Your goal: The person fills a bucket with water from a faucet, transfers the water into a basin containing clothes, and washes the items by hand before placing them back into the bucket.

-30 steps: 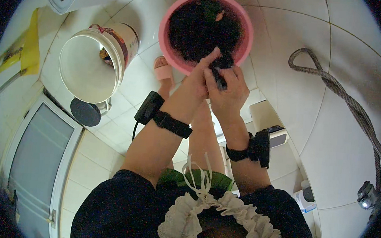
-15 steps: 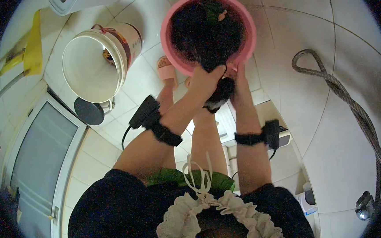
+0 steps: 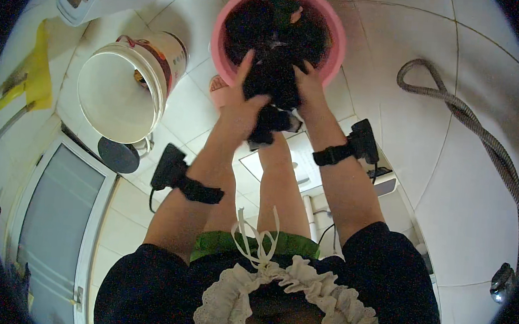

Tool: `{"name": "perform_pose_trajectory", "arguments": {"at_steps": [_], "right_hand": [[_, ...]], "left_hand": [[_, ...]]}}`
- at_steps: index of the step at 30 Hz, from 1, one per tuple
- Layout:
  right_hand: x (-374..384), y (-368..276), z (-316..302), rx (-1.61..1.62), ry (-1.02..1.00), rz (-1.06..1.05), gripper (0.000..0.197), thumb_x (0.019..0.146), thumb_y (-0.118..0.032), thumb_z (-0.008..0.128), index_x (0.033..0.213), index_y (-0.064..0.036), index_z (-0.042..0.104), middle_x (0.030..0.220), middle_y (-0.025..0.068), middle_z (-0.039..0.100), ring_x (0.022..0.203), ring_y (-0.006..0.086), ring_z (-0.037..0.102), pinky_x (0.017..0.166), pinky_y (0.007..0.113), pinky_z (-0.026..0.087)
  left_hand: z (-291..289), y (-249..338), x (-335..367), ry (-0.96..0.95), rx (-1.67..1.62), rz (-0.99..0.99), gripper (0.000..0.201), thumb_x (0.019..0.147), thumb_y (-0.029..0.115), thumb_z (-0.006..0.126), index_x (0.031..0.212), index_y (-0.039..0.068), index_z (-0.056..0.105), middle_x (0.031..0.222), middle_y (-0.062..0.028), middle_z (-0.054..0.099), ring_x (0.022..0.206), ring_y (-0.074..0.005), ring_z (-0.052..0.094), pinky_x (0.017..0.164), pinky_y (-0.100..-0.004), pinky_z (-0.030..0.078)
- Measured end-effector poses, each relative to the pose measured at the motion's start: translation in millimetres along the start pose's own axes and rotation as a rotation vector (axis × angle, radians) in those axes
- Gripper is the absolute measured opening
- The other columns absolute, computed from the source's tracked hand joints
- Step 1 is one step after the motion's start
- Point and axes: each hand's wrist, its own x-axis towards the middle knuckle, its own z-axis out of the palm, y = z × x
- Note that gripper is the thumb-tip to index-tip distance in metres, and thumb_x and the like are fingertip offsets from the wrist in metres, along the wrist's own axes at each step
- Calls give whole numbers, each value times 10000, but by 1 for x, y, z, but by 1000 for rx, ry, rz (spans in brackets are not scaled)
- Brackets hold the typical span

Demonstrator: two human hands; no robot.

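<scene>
A pink basin (image 3: 218, 45) at the top middle holds dark, wet-looking cloth (image 3: 251, 20) with a dark green piece among it. Over its near rim, a black garment (image 3: 274, 85) stretches between my hands, its bunched lower end hanging towards my legs with a pale patch at the edge. My left hand (image 3: 242, 103) grips the garment's left side, thumb and fingers wide around it. On the opposite side my right hand (image 3: 308, 92) has hold of the cloth, fingers bent over it. The garment's exact kind cannot be made out.
Left of the basin lies a tipped white bucket (image 3: 120, 95), with a dark round object (image 3: 118, 155) beside it. A grey hose (image 3: 455, 112) hangs looped along the right wall. A frosted door (image 3: 60, 208) stands at lower left, and a yellow thing (image 3: 40, 68) at far left.
My hands have moved apart, from close together around the bunched black garment to either side of it. The cloth between them is spread wider. The whole view has shifted slightly.
</scene>
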Motion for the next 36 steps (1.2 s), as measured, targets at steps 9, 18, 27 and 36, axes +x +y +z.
{"name": "perform_pose_trajectory", "arguments": {"at_steps": [9,18,27,36], "right_hand": [[13,32,-22,124,68,-290,304,840,-207,397,1001,14,529,846,142,577,827,236,542,747,340,432],[-41,-8,-15,-87,339,-146,375,812,-271,488,965,69,526,883,137,577,794,207,542,700,289,420],[-78,-30,-27,-827,252,-734,194,687,-49,584,881,-57,589,933,159,534,833,280,528,735,382,417],[-106,-24,8,-1068,88,-683,283,610,-20,603,876,-83,529,873,133,529,828,304,509,712,376,402]], "left_hand": [[58,27,8,-2,740,312,256,672,188,637,842,22,541,836,-164,550,792,-317,546,706,-358,435],[50,-5,41,68,731,94,263,698,257,596,844,38,590,825,-195,579,787,-343,558,715,-375,436],[-19,-22,60,-212,460,-188,304,816,312,518,938,38,563,890,-90,560,861,-216,534,760,-331,424],[7,-12,27,5,-458,-455,395,799,315,557,1069,39,478,969,-74,530,802,-171,537,642,-291,472]]}}
